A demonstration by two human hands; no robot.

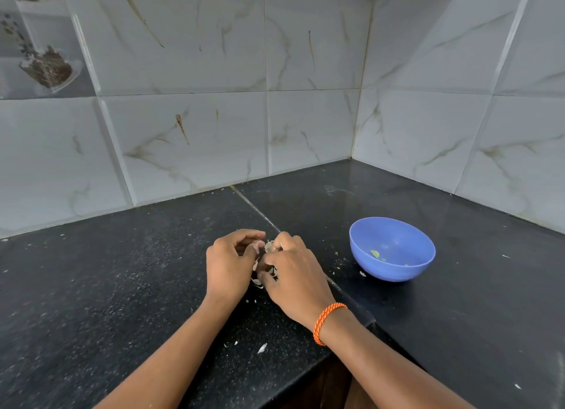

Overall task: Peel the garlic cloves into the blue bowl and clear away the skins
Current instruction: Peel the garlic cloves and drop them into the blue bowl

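- Black stone worktop [122, 286], speckled with pale flecks; both hands meet just above it, near the front edge.
- Left hand [227, 265] curls round the garlic [269, 246], steadying it; right hand [290, 274] pinches at papery skin, likely tearing it off.
- Loose skins [256, 282] drop under the hands, so clearing comes later.
- Blue bowl [392, 249] sits near the right hand, within easy reach for dropping cloves.
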